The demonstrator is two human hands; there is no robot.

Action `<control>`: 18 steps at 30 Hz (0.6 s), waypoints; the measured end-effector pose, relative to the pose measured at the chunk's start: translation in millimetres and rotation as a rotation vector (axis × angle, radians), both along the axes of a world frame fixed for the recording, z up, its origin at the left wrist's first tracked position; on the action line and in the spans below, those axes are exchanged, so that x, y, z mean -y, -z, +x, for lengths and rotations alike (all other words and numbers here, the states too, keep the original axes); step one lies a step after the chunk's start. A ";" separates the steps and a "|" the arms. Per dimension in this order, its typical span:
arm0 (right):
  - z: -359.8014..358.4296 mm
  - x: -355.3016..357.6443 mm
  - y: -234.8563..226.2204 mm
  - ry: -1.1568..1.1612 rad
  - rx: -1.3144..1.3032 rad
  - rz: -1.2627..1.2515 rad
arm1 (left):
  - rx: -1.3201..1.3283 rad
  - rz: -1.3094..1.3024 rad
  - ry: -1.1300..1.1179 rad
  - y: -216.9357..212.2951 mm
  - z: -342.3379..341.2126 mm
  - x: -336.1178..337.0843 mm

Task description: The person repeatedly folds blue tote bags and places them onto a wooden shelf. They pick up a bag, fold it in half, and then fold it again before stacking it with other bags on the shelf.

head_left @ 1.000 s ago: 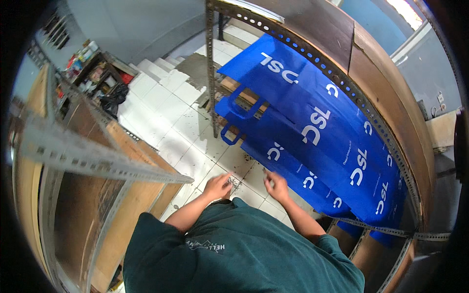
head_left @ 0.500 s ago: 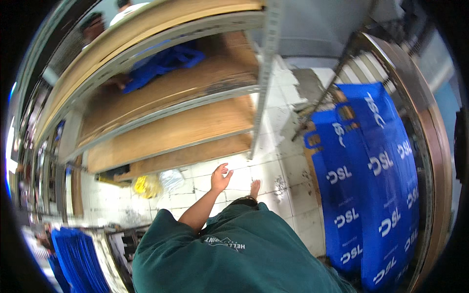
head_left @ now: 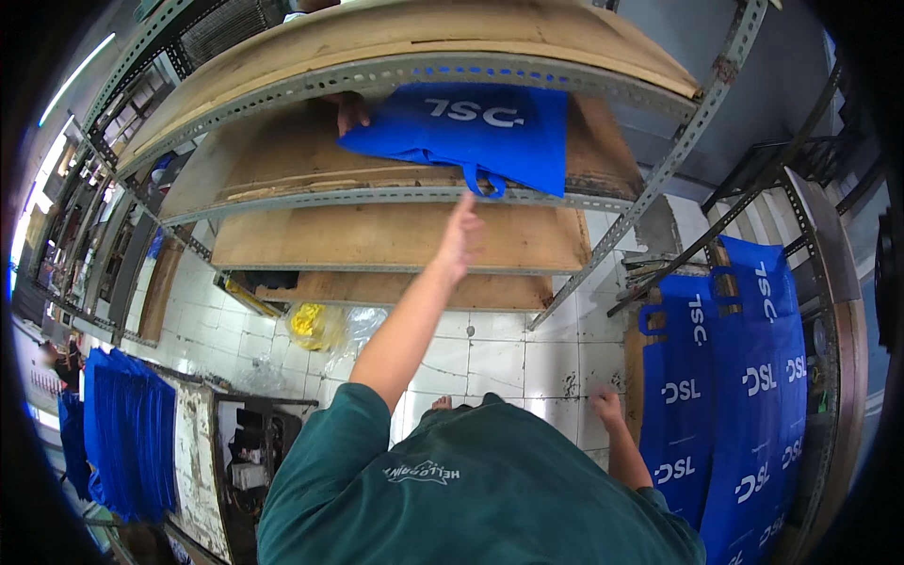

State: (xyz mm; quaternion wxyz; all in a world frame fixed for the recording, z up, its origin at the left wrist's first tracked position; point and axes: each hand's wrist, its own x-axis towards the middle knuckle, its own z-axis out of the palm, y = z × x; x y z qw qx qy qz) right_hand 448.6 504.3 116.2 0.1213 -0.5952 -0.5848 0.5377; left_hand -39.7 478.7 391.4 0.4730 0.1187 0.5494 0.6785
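My left hand [head_left: 460,243] reaches forward with its fingers stretched out, just below the hanging handle of a blue fabric bag [head_left: 471,127]. Nothing shows in that hand, and its fingertips seem just short of the handle. The bag lies on the upper inside board of a metal-framed shelf [head_left: 414,231], with its handle over the front edge. Another person's hand [head_left: 353,113] is at the bag's left end. Low on the right, my right hand [head_left: 605,403] hangs over the tiled floor, near more blue bags; its fingers are smeared by motion.
Long blue bags [head_left: 753,386] lie spread on the right, beside a slanted metal bar. A stack of folded blue bags [head_left: 130,433] stands on a worn cabinet [head_left: 200,461] at the lower left. Yellow plastic [head_left: 309,322] and clear plastic [head_left: 365,330] lie on the floor tiles [head_left: 490,353].
My left hand has risen and reached out toward the shelf. The blue bag now lies farther right, at the shelf's front edge. My right hand has come into view.
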 end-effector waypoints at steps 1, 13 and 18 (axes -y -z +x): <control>-7.9 -17.6 17.7 -0.112 -0.188 0.111 | 0.068 -0.012 0.159 -13.2 18.1 -16.6; -276.1 61.2 -114.5 -0.465 -0.221 0.348 | 0.229 -0.085 -0.013 -25.5 36.2 -141.8; -183.3 93.0 -91.5 -0.087 -0.188 0.079 | 0.045 0.350 -0.239 -37.5 23.0 -73.0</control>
